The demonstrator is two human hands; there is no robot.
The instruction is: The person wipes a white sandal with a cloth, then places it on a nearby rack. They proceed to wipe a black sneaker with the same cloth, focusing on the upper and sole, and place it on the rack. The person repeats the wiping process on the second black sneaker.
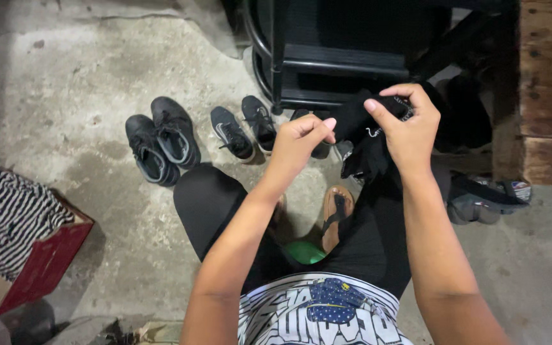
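A black sock (pixel 360 131) hangs between both my hands above my lap. My left hand (pixel 298 142) pinches its near edge with thumb and fingers. My right hand (pixel 404 124) grips its upper part, the thumb pressed on top. The rest of the sock droops below my right hand, over my black-clad knees. Under my hands one foot in a brown sandal (pixel 337 214) rests on the concrete floor.
Two pairs of dark shoes, a bulkier pair (pixel 161 140) and a slimmer pair (pixel 245 128), stand in a row on the floor. A black metal frame (pixel 327 64) rises behind them. A red box (pixel 43 265) with striped cloth (pixel 7 214) sits left. Wooden planks (pixel 538 83) stand right.
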